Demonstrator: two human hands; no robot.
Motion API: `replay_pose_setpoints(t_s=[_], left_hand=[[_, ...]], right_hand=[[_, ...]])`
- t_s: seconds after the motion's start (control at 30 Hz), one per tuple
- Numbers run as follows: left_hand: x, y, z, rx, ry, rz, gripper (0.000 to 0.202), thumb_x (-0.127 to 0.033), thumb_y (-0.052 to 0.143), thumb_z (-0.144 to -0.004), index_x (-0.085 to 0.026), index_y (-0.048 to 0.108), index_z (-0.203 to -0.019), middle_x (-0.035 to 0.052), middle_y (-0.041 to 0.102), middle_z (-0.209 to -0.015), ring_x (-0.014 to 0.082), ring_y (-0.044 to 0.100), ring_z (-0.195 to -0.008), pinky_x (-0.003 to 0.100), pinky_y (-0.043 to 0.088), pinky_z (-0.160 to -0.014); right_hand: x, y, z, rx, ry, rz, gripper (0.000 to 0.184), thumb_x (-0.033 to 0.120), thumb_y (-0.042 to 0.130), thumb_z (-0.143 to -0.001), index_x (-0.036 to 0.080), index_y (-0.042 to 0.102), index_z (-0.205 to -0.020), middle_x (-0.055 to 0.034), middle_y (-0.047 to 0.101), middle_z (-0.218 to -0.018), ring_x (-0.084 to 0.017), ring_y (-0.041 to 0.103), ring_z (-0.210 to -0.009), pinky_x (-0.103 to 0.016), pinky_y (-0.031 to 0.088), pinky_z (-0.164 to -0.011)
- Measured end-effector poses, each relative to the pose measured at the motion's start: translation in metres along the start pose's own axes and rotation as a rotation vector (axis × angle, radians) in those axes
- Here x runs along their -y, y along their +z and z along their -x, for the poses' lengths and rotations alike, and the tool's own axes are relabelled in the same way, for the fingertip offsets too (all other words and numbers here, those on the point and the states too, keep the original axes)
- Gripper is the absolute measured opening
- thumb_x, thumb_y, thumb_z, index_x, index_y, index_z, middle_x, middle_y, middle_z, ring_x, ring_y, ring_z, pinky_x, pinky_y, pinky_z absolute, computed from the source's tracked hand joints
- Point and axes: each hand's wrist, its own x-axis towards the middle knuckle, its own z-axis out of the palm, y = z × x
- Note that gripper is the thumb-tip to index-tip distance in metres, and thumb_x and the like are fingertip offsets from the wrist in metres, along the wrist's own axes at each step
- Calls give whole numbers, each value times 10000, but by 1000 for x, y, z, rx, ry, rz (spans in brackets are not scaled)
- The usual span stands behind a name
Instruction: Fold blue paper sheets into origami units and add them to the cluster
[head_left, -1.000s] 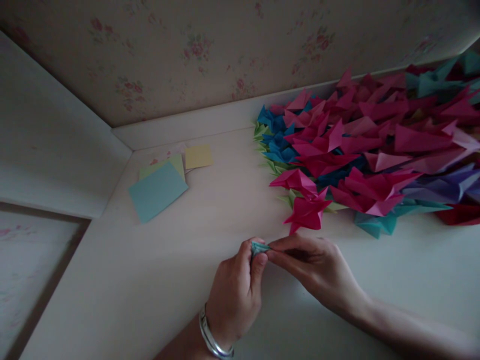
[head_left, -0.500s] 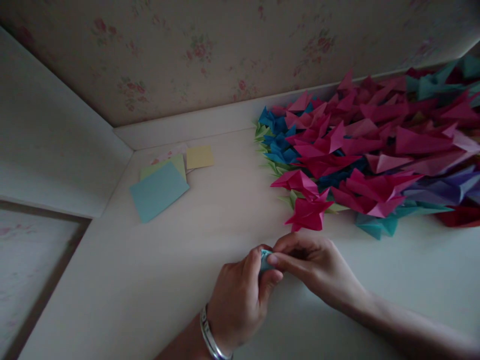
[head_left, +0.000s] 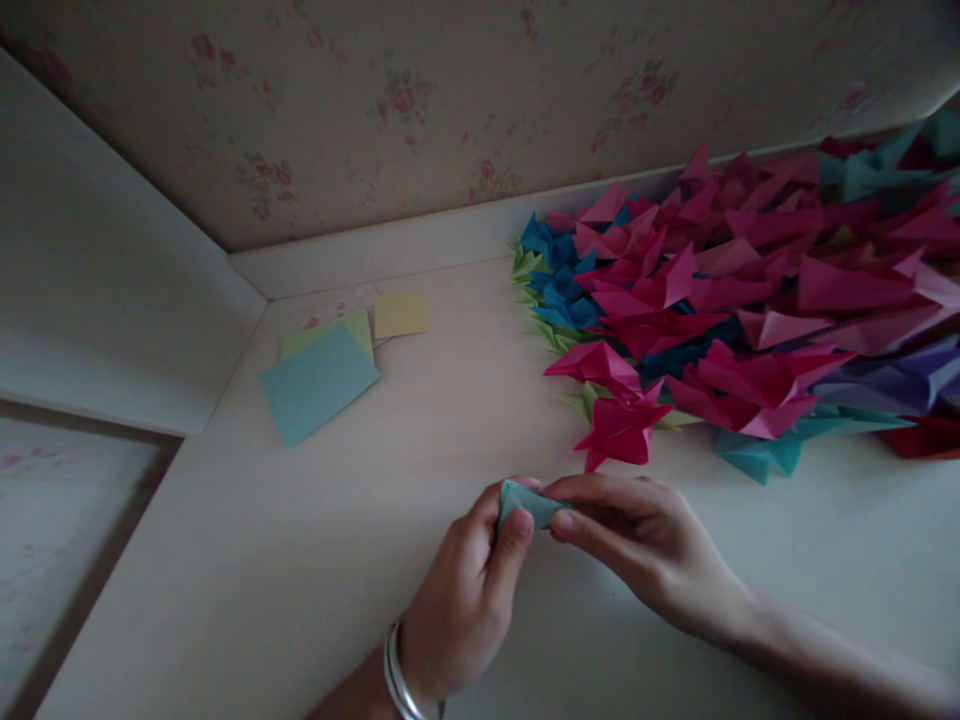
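A small folded piece of light blue paper is pinched between both my hands just above the pale table. My left hand, with silver bangles at the wrist, grips the paper's left end with thumb and fingers closed. From the right, my right hand holds the paper's other end with its fingertips pressed together. A pink folded paper shape lies just beyond my hands.
A large heap of folded paper shapes, mostly pink with blue, green, teal and purple, fills the right back of the table. Flat sheets of light blue paper, green and yellow paper lie at the back left, near the floral wall.
My fingers have shifted on the blue paper, which now shows more between my hands. Both hands stay in the same place near the table's front.
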Motion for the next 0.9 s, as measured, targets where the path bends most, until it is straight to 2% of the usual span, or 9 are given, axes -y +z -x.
replay_pose_setpoints(t_s=[0.13,0.27,0.4,0.6,0.67,0.77,0.83,0.9], left_hand=[[7,3,4,40,32,-76,332,-346,428,-1033,-195,542,-1305,107,726,-1206,230,664,-1152,358,514,-988],[7,5,4,52,60,-120,313,-328,421,-1035,-189,528,-1294,112,710,-1244,219,672,-1128,343,508,-972],[1,4,3,40,53,-63,254,-292,379,-1050,-222,590,-1174,73,747,-1115,186,703,-986,294,518,-889],[-2,6,3,25,104,-75,260,-275,357,-1045,-220,605,-1103,54,729,-940,192,681,-837,297,503,-809],[-3,7,4,23,64,-41,266,-307,363,-1047,-225,615,-1025,15,670,-784,172,632,-714,274,489,-713],[-3,8,5,-3,-46,77,302,-376,400,-1042,-224,587,-860,-51,479,-599,128,464,-539,235,385,-532],[-2,9,7,-16,-104,183,330,-410,420,-1036,-221,556,-801,-71,410,-567,109,375,-496,232,312,-480],[-1,10,8,-10,-129,256,336,-421,420,-1036,-216,554,-807,-73,415,-565,99,352,-488,233,283,-469]], right_hand=[[-6,-1,-1,-81,-41,106,103,259,731,-861,225,820,-898,-39,811,-790,-183,737,-656,-227,569,-577],[-5,0,0,-89,-41,64,92,265,756,-842,241,826,-896,-35,819,-798,-179,751,-655,-213,587,-584],[-1,3,0,-81,-23,1,91,242,731,-857,230,818,-881,-40,815,-793,-181,754,-676,-215,596,-596],[-5,8,4,-115,43,-149,56,264,757,-841,211,770,-825,-21,772,-702,-150,716,-629,-190,555,-553],[-7,9,6,-121,77,-242,59,264,763,-840,220,751,-878,-5,762,-681,-137,709,-624,-182,549,-564],[-7,10,8,-139,117,-351,155,270,773,-833,231,728,-976,1,769,-699,-134,713,-649,-191,559,-610],[-5,10,8,-126,136,-370,138,283,769,-837,221,733,-955,-6,767,-717,-133,705,-673,-196,556,-632],[-3,10,8,-101,146,-362,108,298,761,-845,207,741,-899,-11,753,-715,-130,685,-678,-198,542,-636]])
